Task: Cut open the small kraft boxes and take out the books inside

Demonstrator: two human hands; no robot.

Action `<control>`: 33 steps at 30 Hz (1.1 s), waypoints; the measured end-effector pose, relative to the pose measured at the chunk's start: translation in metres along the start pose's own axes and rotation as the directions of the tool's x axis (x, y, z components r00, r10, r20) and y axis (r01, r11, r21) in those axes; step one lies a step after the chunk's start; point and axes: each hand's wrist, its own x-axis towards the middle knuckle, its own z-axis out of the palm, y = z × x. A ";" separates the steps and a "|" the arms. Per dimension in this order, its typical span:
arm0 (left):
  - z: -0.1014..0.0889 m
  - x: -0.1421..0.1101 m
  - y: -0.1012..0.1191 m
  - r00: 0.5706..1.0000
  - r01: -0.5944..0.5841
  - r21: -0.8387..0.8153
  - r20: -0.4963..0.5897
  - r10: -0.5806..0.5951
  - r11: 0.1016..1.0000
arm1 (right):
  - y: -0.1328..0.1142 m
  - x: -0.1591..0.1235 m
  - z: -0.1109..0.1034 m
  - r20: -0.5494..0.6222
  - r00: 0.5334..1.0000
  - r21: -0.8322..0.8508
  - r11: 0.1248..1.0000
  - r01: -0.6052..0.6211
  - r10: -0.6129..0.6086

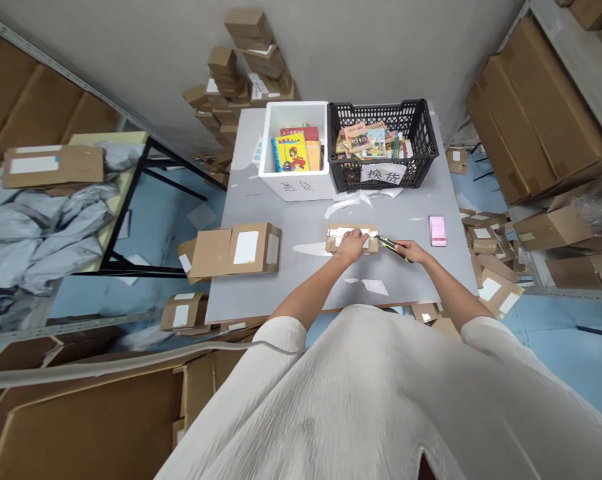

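A small cardboard box (332,244) with a white label lies on the grey table in front of me. My left hand (351,245) rests over the top of this box, fingers bent and gripping it in place. In my right hand (411,251) is a yellow-and-black box cutter (391,247), the fingers wrapped around its handle. Its tip points left and meets the right end of the box, near the label; whether it has gone through the cardboard I cannot tell.
At the table's back stand a white foam box (295,185) and a black crate (383,167), both holding books. Larger cartons (255,248) lie left; a phone (437,230) lies right. Paper scraps (375,287) litter the table (301,293). Shelves and stacked boxes flank it.
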 end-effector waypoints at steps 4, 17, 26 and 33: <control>0.001 0.001 -0.001 1.000 -0.019 -0.001 -0.011 0.019 1.000 | 0.002 0.007 0.004 0.020 0.999 0.031 0.999 -0.036 0.035; -0.009 -0.006 0.006 1.000 0.007 0.022 0.011 -0.007 1.000 | 0.022 0.002 0.005 0.062 0.997 0.077 0.996 -0.054 0.050; -0.016 -0.007 0.006 1.000 0.012 -0.031 0.017 -0.011 0.999 | 0.020 -0.030 0.001 -0.024 0.998 -0.005 0.999 -0.052 0.051; -0.011 -0.009 0.005 1.000 -0.017 -0.038 -0.010 0.016 0.999 | 0.010 -0.025 0.006 -0.156 0.987 0.001 1.000 -0.026 0.025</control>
